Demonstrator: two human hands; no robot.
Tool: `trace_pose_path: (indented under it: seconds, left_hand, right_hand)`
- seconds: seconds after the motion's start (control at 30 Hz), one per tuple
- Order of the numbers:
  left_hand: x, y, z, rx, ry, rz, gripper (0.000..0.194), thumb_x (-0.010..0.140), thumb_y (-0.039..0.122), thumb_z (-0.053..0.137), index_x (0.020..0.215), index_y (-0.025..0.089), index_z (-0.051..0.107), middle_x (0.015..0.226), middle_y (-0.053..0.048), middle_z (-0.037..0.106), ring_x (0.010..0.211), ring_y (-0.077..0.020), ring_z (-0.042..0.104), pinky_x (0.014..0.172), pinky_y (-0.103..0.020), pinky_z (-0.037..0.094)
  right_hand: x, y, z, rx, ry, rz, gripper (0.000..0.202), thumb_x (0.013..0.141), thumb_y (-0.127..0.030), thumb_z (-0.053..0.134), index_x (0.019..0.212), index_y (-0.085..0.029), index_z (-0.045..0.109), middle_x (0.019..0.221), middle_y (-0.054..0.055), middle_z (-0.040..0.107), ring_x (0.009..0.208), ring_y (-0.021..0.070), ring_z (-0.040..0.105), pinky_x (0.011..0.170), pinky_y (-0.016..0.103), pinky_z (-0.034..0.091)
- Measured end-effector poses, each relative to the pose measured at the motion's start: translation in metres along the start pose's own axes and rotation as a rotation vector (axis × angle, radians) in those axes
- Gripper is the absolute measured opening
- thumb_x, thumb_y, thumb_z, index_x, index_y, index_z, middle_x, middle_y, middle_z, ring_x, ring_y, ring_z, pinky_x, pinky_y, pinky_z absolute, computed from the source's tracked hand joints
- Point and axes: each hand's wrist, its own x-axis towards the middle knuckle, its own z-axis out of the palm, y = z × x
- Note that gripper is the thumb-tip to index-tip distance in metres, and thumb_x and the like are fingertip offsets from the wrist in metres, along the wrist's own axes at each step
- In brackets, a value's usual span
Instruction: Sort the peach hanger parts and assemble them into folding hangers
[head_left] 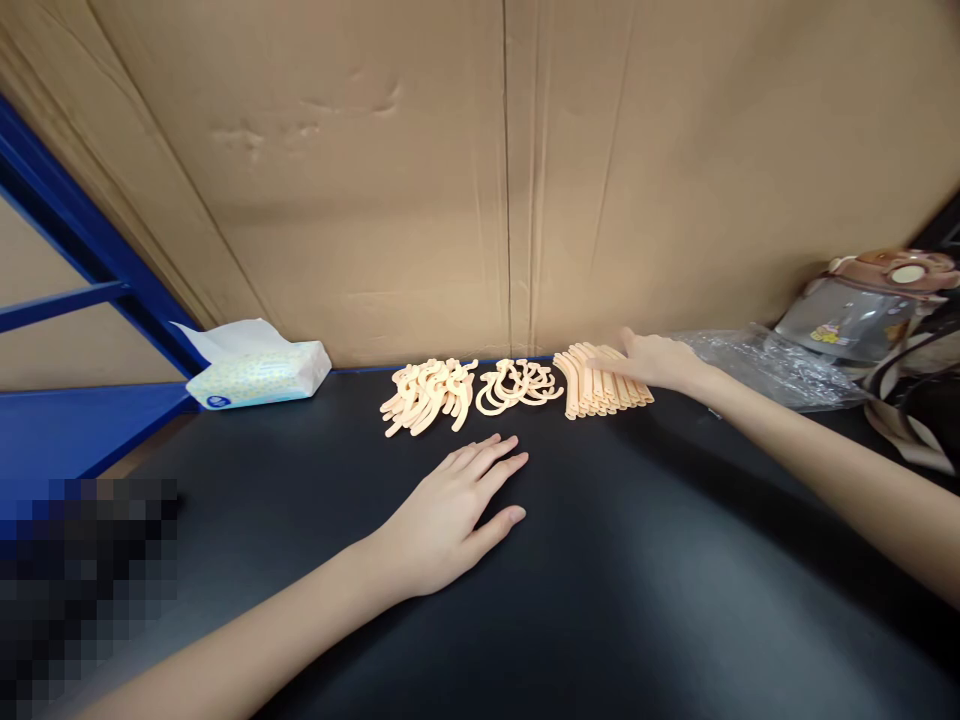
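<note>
Head view: the left hand (442, 520) lies palm-down on the smooth black tabletop (570, 610), fingers spread, holding nothing. Well apart, the right hand (637, 362) reaches over a row of pale peach, slightly bent tubes (592, 395); whether it grips any cannot be told. Beyond the left hand sit tangled peach curvy strips (431, 395) and thinner peach C-shaped pieces (517, 387).

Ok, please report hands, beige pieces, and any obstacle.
Left hand open, palm down. Right hand at rightmost beige pile, grip unclear. Clear plastic beside that hand, possible obstacle.
</note>
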Motion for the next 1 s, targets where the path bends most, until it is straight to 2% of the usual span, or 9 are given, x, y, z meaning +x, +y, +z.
trace_pose_path:
  seconds: [0.2, 0.4, 0.6, 0.87, 1.0]
  left_hand:
    - [0.000, 0.000, 0.000, 0.004, -0.014, -0.007, 0.052, 0.098, 0.047, 0.032, 0.144, 0.023, 0.036, 0.153, -0.006, 0.031, 0.142, -0.0251, 0.025, 0.114, -0.046, 0.027]
    - [-0.001, -0.001, 0.000, -0.001, 0.001, 0.006, 0.051, 0.098, 0.046, 0.033, 0.144, 0.024, 0.036, 0.153, -0.006, 0.032, 0.141, -0.0255, 0.027, 0.113, -0.046, 0.028]
    - [-0.002, -0.001, 0.001, -0.008, -0.002, 0.002, 0.051, 0.098, 0.047, 0.033, 0.144, 0.024, 0.036, 0.153, -0.006, 0.031, 0.142, -0.0258, 0.026, 0.114, -0.046, 0.027]
    - [-0.001, -0.001, 0.000, 0.016, -0.029, -0.014, 0.053, 0.098, 0.048, 0.031, 0.144, 0.023, 0.035, 0.154, -0.005, 0.029, 0.142, -0.0245, 0.024, 0.115, -0.045, 0.026]
    - [0.000, 0.000, -0.001, 0.020, -0.034, -0.016, 0.053, 0.098, 0.048, 0.030, 0.144, 0.023, 0.035, 0.154, -0.005, 0.030, 0.142, -0.0244, 0.024, 0.115, -0.045, 0.025]
  right_hand:
    - [0.006, 0.008, 0.001, 0.055, -0.040, -0.058, 0.069, 0.081, -0.068, 0.040, 0.128, -0.019, 0.049, 0.119, 0.015, 0.065, 0.105, 0.0337, 0.061, 0.081, 0.043, 0.048]
    - [0.009, 0.011, 0.004, 0.068, -0.029, -0.082, 0.055, 0.084, -0.051, 0.043, 0.128, -0.018, 0.049, 0.118, 0.013, 0.065, 0.103, 0.0293, 0.062, 0.080, 0.038, 0.048]
    - [0.004, 0.004, 0.003, 0.027, 0.017, -0.040, 0.059, 0.080, -0.055, 0.047, 0.124, -0.017, 0.052, 0.108, 0.015, 0.068, 0.096, 0.0322, 0.064, 0.073, 0.040, 0.048]
    - [-0.002, 0.007, -0.001, 0.003, 0.085, 0.012, 0.051, 0.077, -0.040, 0.051, 0.123, -0.018, 0.052, 0.105, 0.013, 0.068, 0.096, 0.0311, 0.064, 0.071, 0.036, 0.046]
    - [-0.005, 0.011, -0.001, -0.004, 0.072, 0.009, 0.052, 0.078, -0.044, 0.052, 0.122, -0.018, 0.051, 0.103, 0.013, 0.070, 0.095, 0.0309, 0.064, 0.071, 0.036, 0.047]
